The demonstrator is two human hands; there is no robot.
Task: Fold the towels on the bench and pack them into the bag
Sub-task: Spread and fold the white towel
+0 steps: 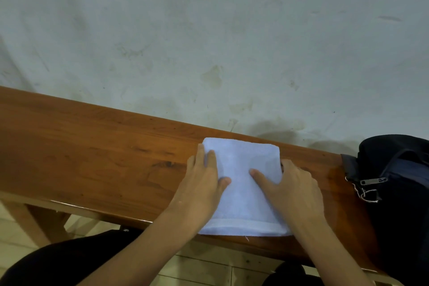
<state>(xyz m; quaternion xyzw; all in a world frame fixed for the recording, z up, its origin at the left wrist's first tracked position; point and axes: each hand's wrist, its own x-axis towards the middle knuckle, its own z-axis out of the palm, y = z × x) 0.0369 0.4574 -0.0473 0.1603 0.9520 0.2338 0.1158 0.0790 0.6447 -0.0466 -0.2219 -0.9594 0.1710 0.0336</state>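
Observation:
A pale blue towel [242, 197], folded into a narrow rectangle, lies across the wooden bench [92, 151]. Its near hem reaches the bench's front edge. My left hand [204, 181] lies flat on the towel's left edge with fingers straight and thumb spread onto the cloth. My right hand [292, 186] presses flat on the right edge, thumb reaching over the towel; its fingertips are hidden past the towel's side. A dark navy bag [399, 193] sits on the bench at the right, a zipper pull and white cord hanging on its near-left side.
A stained grey-white wall [209, 42] rises directly behind the bench. The bench's left stretch is bare wood, with a leg at the lower left. My dark-clothed knees and tiled floor show below the front edge.

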